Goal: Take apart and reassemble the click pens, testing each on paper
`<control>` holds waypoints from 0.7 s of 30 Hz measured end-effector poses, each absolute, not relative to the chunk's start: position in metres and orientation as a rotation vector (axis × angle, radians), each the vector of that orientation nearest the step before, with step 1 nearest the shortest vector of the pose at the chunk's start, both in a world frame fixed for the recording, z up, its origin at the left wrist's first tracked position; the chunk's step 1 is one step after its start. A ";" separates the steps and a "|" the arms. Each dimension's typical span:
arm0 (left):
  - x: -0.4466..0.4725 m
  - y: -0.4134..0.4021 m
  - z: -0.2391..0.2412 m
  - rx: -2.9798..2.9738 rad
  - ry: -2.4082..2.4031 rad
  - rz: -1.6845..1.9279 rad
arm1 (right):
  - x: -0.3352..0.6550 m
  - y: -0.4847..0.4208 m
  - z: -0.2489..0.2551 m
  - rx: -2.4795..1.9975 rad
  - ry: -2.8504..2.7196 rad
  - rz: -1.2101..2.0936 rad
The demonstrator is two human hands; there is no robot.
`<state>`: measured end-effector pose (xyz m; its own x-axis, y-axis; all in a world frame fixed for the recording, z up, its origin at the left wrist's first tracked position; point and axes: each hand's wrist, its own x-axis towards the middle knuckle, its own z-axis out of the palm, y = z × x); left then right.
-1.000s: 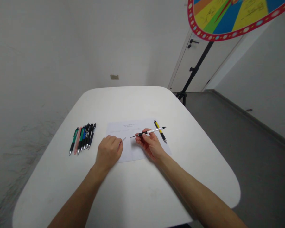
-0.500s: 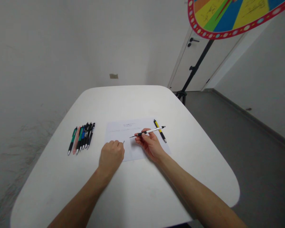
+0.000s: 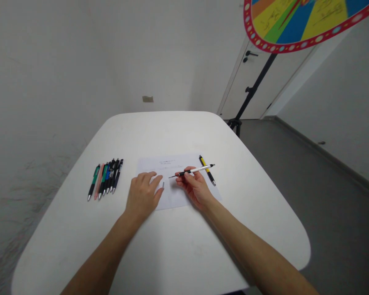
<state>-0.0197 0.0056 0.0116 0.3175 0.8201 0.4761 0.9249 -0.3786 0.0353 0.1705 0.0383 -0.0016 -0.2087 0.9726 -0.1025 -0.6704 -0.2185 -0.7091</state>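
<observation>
In my right hand (image 3: 197, 189) is a pen (image 3: 198, 169) with a pale silver barrel and a black grip, held nearly level. A thin refill sticks out of its left end, with no tip cover around it. My left hand (image 3: 143, 191) has its fingers apart over the left side of a printed white sheet of paper (image 3: 178, 198). Just beside the left thumb is a small silver piece (image 3: 163, 184), like a pen's tip; whether the thumb touches it I cannot tell. A yellow and black pen (image 3: 207, 170) lies slanted on the sheet's right edge, behind my right hand.
Several pens (image 3: 106, 178), green, pink, blue and black, lie side by side at the left of the white table (image 3: 160, 131). Beyond the table's right edge, a black stand (image 3: 252, 92) carries a colourful wheel (image 3: 295, 24) in front of a door.
My left hand has gone from closed to fingers spread, letting go of the small silver piece at the paper. My right hand keeps the pen almost unmoved.
</observation>
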 end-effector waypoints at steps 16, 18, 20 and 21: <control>-0.018 0.018 0.006 -2.496 -1.432 -0.523 | 0.173 0.041 -0.004 -0.678 -0.645 1.699; -0.022 0.019 0.007 -2.487 -1.415 -0.522 | 0.173 0.042 -0.004 -0.675 -0.642 1.699; -0.027 0.020 0.008 -2.471 -1.416 -0.517 | 0.173 0.042 -0.004 -0.675 -0.641 1.700; -0.030 0.020 0.009 -2.461 -1.425 -0.513 | 0.172 0.042 -0.004 -0.676 -0.641 1.701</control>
<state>-0.0296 0.0198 0.0086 0.4594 0.7824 0.4204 0.8709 -0.4899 -0.0399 0.1723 0.0415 -0.0043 -0.1952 0.9748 -0.1077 -0.6616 -0.2119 -0.7193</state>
